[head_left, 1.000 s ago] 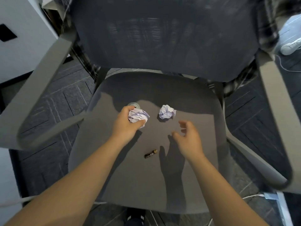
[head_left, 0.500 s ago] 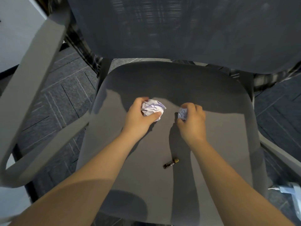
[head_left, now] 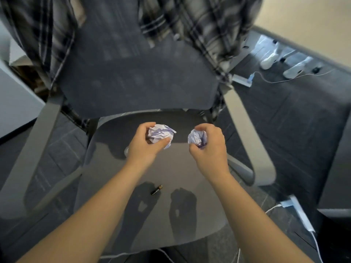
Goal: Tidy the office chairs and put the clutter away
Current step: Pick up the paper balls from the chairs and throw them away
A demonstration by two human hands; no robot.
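Each grip is clamped on a crumpled paper ball: the left hand (head_left: 144,147) pinches the larger ball (head_left: 160,135) between thumb and fingers, the right hand (head_left: 208,147) cups the smaller ball (head_left: 197,139). Both are held clear above the chair seat (head_left: 171,168), probably so they can be carried off together to a bin, which is not in view. A small battery (head_left: 156,190) lies on the seat at 6 o'clock from the hands, not yet collected. A plaid shirt (head_left: 205,25) drapes over the backrest (head_left: 136,76) at 12 o'clock. Faint purple print marks the paper, but nothing on it or the battery is legible.
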